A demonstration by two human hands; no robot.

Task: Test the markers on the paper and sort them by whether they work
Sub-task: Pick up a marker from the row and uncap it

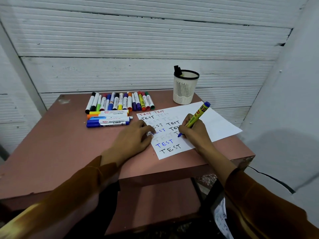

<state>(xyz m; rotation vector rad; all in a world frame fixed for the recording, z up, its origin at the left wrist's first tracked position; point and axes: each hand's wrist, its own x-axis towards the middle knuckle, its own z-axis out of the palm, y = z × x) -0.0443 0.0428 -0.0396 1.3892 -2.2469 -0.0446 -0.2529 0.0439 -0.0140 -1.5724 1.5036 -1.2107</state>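
A white sheet of paper (212, 121) lies on the pink table (60, 144), covered with several rows of the word TEST in red, black, blue and faint ink. My right hand (193, 131) grips a yellow marker with blue ends (198, 114), its blue tip touching the paper. My left hand (133, 140) rests flat on the paper's left edge, fingers spread. A row of several capped markers (120, 101) lies at the back of the table. A second group of several markers (108, 119) lies crosswise just in front of it.
A white mesh pen cup (184, 88) with a black rim stands at the back right and holds dark markers. A white ribbed wall runs close behind the table. The table's front right corner (248, 158) is chipped. Another written sheet (222, 219) shows below the table.
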